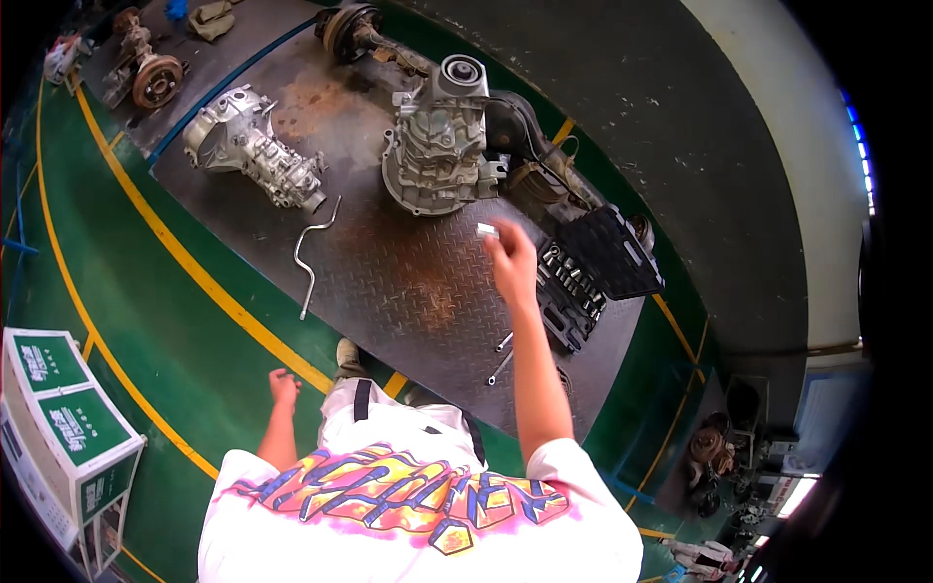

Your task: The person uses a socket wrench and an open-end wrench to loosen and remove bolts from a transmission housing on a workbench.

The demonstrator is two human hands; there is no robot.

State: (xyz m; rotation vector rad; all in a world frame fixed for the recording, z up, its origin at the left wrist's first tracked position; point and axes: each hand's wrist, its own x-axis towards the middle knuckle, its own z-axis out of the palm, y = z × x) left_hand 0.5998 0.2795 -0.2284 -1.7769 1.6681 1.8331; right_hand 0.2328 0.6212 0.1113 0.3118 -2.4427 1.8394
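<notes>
Above the steel table's middle right, my right hand (513, 260) pinches a small shiny metal cylinder, which looks like a socket (487, 230). My left hand (284, 389) is off the table's near edge, its fingers loosely curled and nothing visible in it. Just to the right of my right forearm lies an opened black socket set case (614, 255) with rows of silver sockets (575, 279). Two ratchet handles or similar tools (498, 369) rest by that forearm, partly hidden behind it. Ahead of my right hand, a large metal gearbox (437, 141) stands upright.
Another gearbox (258, 146) lies on the left of the checkered steel table (389, 282), with a bent speed-brace handle (307, 255) nearby. A dark axle (530, 136) runs along the far side. A rusty hub (157, 81) sits far left. A white-framed cart (83, 428) stands on the green floor.
</notes>
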